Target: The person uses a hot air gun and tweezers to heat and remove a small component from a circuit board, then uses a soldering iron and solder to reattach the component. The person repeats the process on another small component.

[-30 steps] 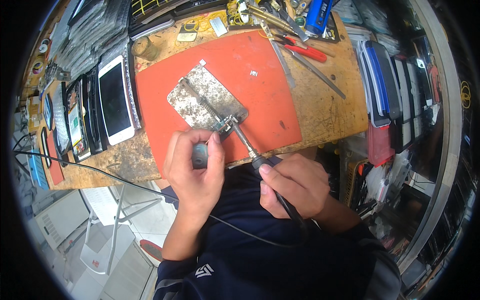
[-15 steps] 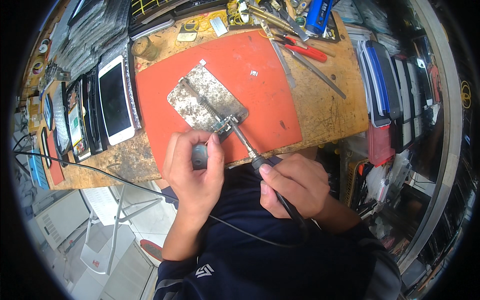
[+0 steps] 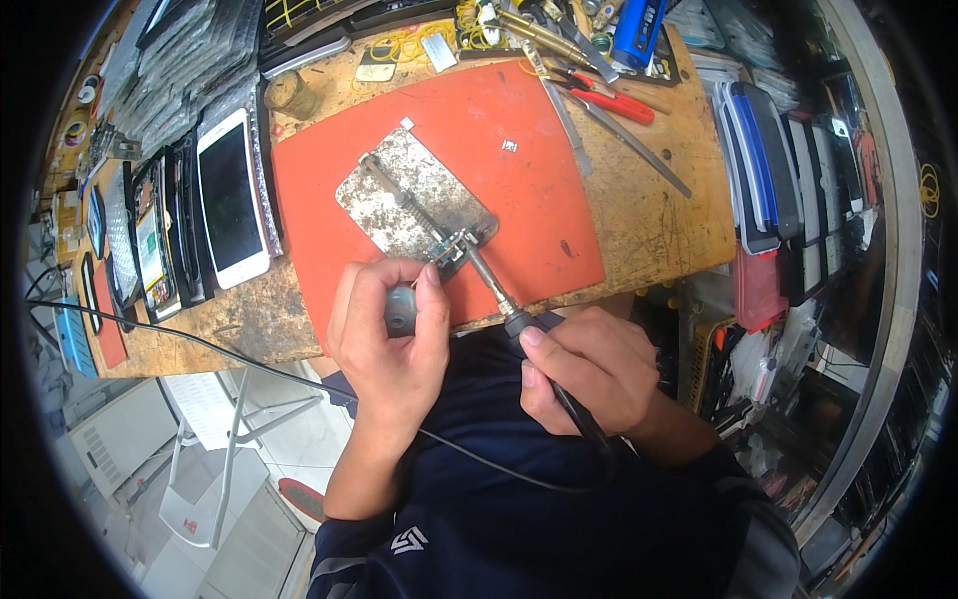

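My right hand [image 3: 596, 371] is closed around the dark handle of a soldering iron [image 3: 486, 277]. Its metal tip reaches up and left to a small circuit board [image 3: 452, 247] at the near end of a clamp. That clamp runs along a stained metal plate [image 3: 423, 172] lying on an orange-red mat [image 3: 519, 200]. In my closed left hand [image 3: 387, 334] sits a small round greyish spool [image 3: 401, 311], partly hidden by the fingers. Thumb and forefinger pinch together beside the board, and a thin wire seems to show at their tips.
A white-framed tablet [image 3: 233, 198] and other devices stand at the left. Red-handled pliers [image 3: 619, 105], a long file [image 3: 639, 148] and assorted tools lie at the back right. A black cord [image 3: 249, 361] crosses in front of me. Stacked cases [image 3: 763, 165] fill the right side.
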Tool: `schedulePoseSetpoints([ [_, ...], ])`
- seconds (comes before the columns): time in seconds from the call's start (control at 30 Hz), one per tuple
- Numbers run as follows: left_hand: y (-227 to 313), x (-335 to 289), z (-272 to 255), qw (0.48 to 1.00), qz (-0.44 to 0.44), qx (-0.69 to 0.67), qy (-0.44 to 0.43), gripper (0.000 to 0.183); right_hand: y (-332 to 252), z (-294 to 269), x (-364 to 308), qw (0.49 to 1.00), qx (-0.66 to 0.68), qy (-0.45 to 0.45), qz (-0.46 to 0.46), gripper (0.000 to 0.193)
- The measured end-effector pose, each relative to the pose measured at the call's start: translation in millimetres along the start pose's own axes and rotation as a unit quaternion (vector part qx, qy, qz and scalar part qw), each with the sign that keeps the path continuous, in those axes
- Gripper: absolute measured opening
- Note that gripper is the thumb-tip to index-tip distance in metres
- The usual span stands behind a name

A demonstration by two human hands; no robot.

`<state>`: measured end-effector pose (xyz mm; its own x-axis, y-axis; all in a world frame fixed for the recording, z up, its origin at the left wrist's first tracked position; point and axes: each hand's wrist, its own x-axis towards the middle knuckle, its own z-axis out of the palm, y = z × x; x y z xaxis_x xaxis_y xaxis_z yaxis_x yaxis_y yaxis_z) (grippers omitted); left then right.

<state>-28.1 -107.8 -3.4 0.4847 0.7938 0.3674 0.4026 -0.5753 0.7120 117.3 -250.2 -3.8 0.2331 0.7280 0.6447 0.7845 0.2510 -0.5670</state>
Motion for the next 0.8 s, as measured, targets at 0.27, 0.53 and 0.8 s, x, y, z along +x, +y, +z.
schedulePoseSetpoints([
  [0.27, -1.6, -0.4, -2.2, 1.000, 0.001, -0.006, 0.003, 0.011, 0.3, 1.6, -0.5, 1.000, 0.012, 0.000, -0.002, 0.032],
  [0.53, -1.3, -1.2, -1.9, 1.000, 0.002, -0.012, 0.002, 0.011, -1.6, -1.0, 0.5, 1.000, 0.027, -0.001, 0.011, 0.036],
  [0.8, -2.3, -1.7, -2.2, 1.000, -0.003, -0.007, 0.005, 0.010, 2.5, 1.2, -2.3, 1.000, 0.020, -0.006, -0.005, 0.036],
])
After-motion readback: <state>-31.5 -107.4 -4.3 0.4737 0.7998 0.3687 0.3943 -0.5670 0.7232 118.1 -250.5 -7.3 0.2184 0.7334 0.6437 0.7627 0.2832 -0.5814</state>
